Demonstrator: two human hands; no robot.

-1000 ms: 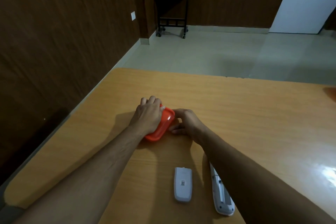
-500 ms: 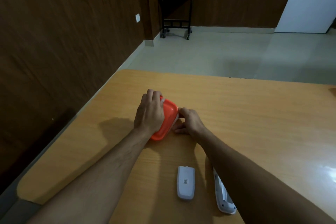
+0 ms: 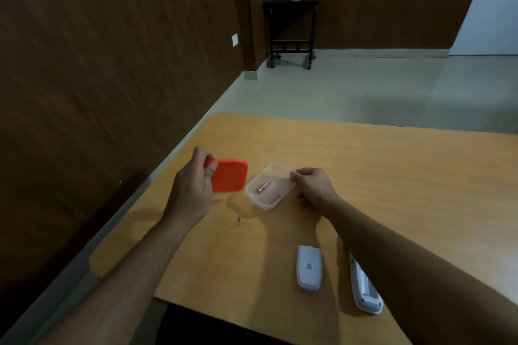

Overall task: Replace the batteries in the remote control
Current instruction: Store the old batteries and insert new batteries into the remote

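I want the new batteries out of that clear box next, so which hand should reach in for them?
Probably the right hand. It only pinches the rim of the clear box, right beside the batteries. The left hand grips the orange lid, held off to the side.

My left hand (image 3: 193,190) grips the orange lid (image 3: 229,175) by its left edge, held tilted above the worktop (image 3: 392,190), just left of the clear container (image 3: 270,190). My right hand (image 3: 314,186) pinches the container's right rim; the container looks slightly tilted. Two batteries (image 3: 264,186) lie inside it, apart from each other. Nearer me on the worktop lie the white battery cover (image 3: 309,268) and, beside it to the right, the remote control (image 3: 364,288), partly hidden by my right forearm.
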